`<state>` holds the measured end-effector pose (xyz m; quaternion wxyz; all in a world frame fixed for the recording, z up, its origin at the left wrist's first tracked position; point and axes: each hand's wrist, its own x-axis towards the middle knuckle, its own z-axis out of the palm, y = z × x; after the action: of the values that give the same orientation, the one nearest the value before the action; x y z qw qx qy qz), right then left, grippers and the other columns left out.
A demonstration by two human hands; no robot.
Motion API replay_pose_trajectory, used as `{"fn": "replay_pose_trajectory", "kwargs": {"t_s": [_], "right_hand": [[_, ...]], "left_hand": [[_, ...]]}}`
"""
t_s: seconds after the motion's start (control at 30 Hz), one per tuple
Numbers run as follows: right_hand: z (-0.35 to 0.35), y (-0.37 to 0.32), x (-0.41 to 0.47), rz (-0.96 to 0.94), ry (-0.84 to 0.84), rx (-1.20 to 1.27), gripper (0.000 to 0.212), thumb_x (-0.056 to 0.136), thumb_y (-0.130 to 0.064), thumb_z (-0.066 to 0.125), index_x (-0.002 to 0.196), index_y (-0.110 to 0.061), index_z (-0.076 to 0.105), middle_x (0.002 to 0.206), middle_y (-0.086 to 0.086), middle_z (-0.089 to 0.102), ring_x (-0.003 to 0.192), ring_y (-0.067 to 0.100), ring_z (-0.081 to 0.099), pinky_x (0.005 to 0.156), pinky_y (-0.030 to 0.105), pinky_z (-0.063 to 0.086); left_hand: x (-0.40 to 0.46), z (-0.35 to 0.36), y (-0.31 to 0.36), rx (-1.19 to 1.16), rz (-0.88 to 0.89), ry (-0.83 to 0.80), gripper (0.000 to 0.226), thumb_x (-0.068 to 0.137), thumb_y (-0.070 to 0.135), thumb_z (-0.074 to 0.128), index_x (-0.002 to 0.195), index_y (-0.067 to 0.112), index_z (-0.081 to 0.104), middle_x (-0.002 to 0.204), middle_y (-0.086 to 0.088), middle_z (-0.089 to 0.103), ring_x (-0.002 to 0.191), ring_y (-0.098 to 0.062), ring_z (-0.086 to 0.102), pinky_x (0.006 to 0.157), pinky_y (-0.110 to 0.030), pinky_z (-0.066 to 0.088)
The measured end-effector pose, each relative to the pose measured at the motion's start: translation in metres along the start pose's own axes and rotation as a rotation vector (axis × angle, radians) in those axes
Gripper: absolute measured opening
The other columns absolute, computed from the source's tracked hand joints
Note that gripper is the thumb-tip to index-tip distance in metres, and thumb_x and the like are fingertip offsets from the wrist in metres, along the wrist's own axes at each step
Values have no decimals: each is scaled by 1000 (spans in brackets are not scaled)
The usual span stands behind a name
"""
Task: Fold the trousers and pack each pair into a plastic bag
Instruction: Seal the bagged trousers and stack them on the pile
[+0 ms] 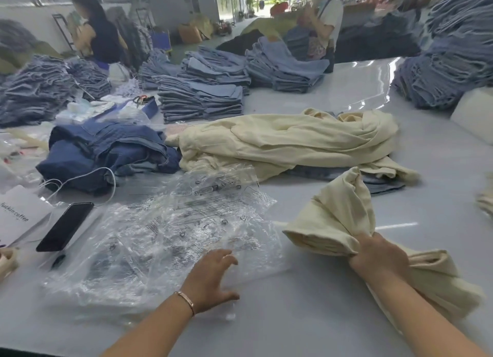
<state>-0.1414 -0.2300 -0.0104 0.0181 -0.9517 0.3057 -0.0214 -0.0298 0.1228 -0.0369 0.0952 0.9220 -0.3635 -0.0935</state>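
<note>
My right hand (378, 255) is closed around a bunched, folded pair of cream trousers (336, 218) at the near right of the table. My left hand (213, 279), fingers spread, rests on the near edge of a heap of clear printed plastic bags (170, 228) in front of me. It grips nothing that I can see. More cream trousers (288, 140) lie in a loose pile across the middle of the table. A crumpled heap of dark blue jeans (106, 151) sits to their left.
A black phone (65, 226) with a white cable and a white paper bag (18, 215) lie at the near left. Stacks of folded light jeans (200, 100) fill the far side and right corner (448, 63). Two people stand behind the table.
</note>
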Motion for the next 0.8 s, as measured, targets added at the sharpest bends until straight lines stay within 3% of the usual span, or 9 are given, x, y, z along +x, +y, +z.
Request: {"fn": "replay_pose_trajectory", "kwargs": {"t_s": [0.07,0.13,0.23,0.33,0.43,0.53,0.67,0.77,0.8], "right_hand": [[0,1,1,-3,-6,2,40,80,-37,52,120,-32,52,107,-1,57,97,24,63,70,29,44],[-1,2,2,-3,-16,10,40,80,-38,51,119,-33,53,107,-1,57,97,23,63,70,29,43],[-1,7,2,-9,-23,16,39,79,-37,52,117,-33,54,107,-2,57,97,23,63,70,29,44],[0,12,0,-15,-20,15,37,80,-37,51,116,-34,55,108,-2,57,96,23,63,67,28,41],[1,15,-2,-24,-17,4,36,81,-38,51,116,-34,55,107,-2,56,94,23,63,65,28,39],[2,15,-3,-37,-22,-24,36,82,-40,51,118,-34,54,107,-3,55,94,22,63,64,27,39],[1,16,-3,-42,-29,-3,35,82,-37,50,117,-33,55,107,-3,56,92,21,63,65,26,41],[1,16,-3,-33,-32,-3,35,81,-38,50,116,-34,55,106,-4,56,93,20,63,64,25,40],[1,16,-3,-27,-31,-4,35,81,-39,50,115,-34,56,107,-4,56,93,21,63,66,26,41]], "left_hand": [[-8,6,-2,-30,44,114,42,78,50,72,110,25,61,137,7,49,129,-11,41,101,-22,36],[-10,6,2,9,117,188,20,75,33,80,85,20,68,110,6,64,104,-13,61,77,-18,48],[-8,3,13,111,145,262,23,64,27,88,66,26,66,82,13,63,72,-7,64,51,-14,47],[-2,0,15,137,92,194,12,85,38,68,88,26,70,96,11,61,89,-8,59,65,-22,52],[4,-6,11,199,22,29,29,92,49,50,110,31,64,110,14,56,103,-7,54,74,-24,45],[13,-13,14,301,57,-65,24,94,37,48,99,23,67,103,7,61,92,-15,60,70,-28,45],[15,-18,18,420,180,-38,20,67,26,78,57,19,62,61,7,59,47,-11,56,41,-20,41],[16,-13,19,238,36,5,15,95,28,48,87,18,56,81,2,59,69,-20,57,58,-29,39],[17,-12,19,192,-34,52,16,99,29,37,95,20,49,79,4,54,70,-21,53,59,-30,37]]}}
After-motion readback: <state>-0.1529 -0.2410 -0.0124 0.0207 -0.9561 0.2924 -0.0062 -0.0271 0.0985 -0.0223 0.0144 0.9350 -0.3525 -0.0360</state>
